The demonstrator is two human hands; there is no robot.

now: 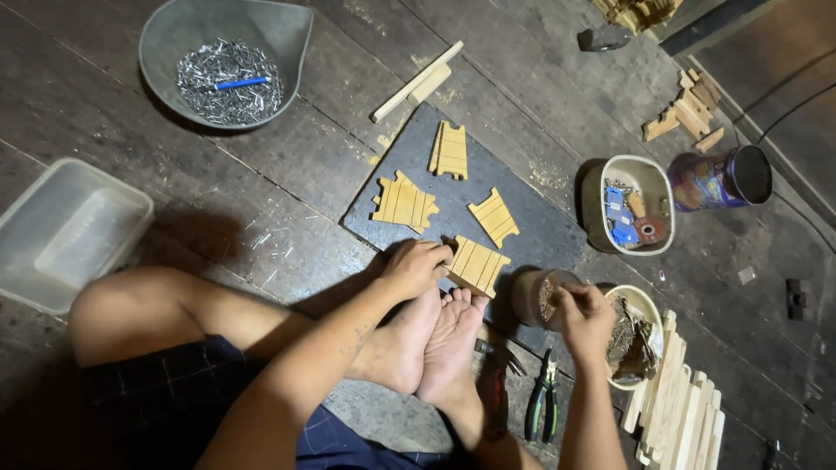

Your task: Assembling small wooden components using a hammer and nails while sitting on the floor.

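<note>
A: Left hand (412, 267)?
B: Fingers closed on slatted wood piece (475, 265), at near edge of dark board (531, 228).
A: Right hand (585, 320)?
B: Pinched over small round cup (538, 298), just right of board; contents unclear.

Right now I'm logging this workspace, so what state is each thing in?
Left hand: pressing a slatted wood panel.
Right hand: fingers in a small round tub.
Grey pan: holds nails.
Clear plastic box: empty.
Pliers: lying shut.
</note>
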